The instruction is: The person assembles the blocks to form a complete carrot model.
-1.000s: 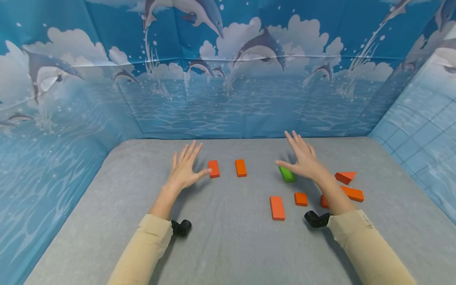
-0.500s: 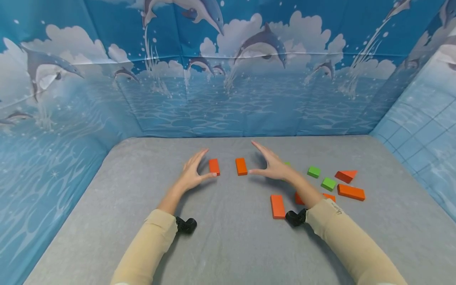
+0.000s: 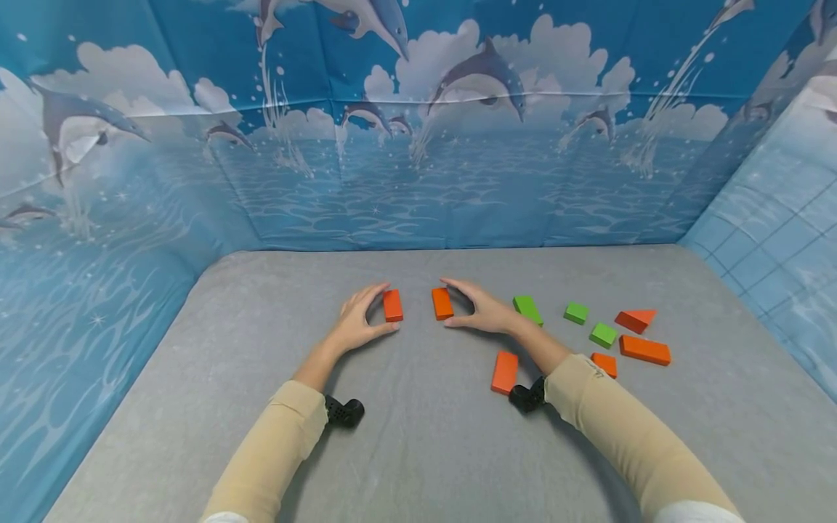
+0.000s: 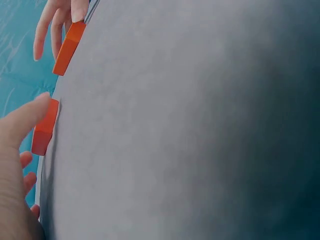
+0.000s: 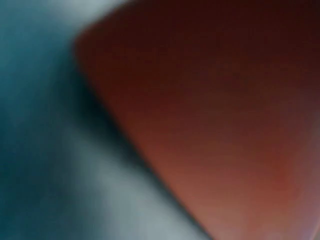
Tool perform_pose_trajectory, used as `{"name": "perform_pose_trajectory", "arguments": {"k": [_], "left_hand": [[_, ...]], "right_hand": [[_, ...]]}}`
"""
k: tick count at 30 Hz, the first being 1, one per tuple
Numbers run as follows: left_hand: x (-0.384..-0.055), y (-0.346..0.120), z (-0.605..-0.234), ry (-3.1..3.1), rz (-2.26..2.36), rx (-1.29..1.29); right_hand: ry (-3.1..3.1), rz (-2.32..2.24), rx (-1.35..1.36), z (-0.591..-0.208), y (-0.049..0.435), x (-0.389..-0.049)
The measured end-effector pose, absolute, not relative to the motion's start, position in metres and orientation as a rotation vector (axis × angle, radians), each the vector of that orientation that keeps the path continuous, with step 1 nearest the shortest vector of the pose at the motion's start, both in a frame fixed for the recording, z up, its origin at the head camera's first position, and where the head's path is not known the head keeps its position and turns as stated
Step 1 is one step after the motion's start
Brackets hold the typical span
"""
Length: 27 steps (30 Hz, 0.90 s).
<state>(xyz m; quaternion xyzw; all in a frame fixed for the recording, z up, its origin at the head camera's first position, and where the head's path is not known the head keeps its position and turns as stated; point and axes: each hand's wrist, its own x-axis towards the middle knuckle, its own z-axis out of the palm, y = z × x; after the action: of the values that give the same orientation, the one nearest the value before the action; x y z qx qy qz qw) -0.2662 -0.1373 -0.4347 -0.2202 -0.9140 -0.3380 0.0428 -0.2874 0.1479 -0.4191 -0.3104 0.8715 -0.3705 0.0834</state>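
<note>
In the head view, my left hand (image 3: 358, 319) has its thumb and fingers spread around a red-orange rectangular block (image 3: 393, 306). The thumb lies just off the near end, the fingertips by the far end. My right hand (image 3: 485, 309) is spread likewise around an orange block (image 3: 442, 303), its thumb at the near end and fingertips past the far end. In the left wrist view, my left thumb (image 4: 27, 117) overlaps the red-orange block (image 4: 46, 127), and the right thumb meets the orange block (image 4: 69, 48). Both blocks lie on the grey surface.
A salmon-orange block (image 3: 505, 372) lies against my right wrist camera (image 3: 527, 396); it fills the right wrist view, blurred. To the right lie a long green block (image 3: 527, 309), small green blocks (image 3: 576, 313), a red triangular block (image 3: 636, 320), and orange blocks (image 3: 645, 350).
My right hand has moved left and down from above the green block to the orange one. My left hand has lowered around the red-orange block. The salmon-orange block has turned and shifted slightly.
</note>
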Motion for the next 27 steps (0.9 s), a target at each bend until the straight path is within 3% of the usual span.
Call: {"name": "perform_pose_trajectory", "arguments": {"k": [27], "left_hand": [[-0.25, -0.114, -0.433, -2.69, -1.051, -0.873]], "right_hand": [[2.691, -1.109, -0.885, -0.425, 0.147, -0.285]]}}
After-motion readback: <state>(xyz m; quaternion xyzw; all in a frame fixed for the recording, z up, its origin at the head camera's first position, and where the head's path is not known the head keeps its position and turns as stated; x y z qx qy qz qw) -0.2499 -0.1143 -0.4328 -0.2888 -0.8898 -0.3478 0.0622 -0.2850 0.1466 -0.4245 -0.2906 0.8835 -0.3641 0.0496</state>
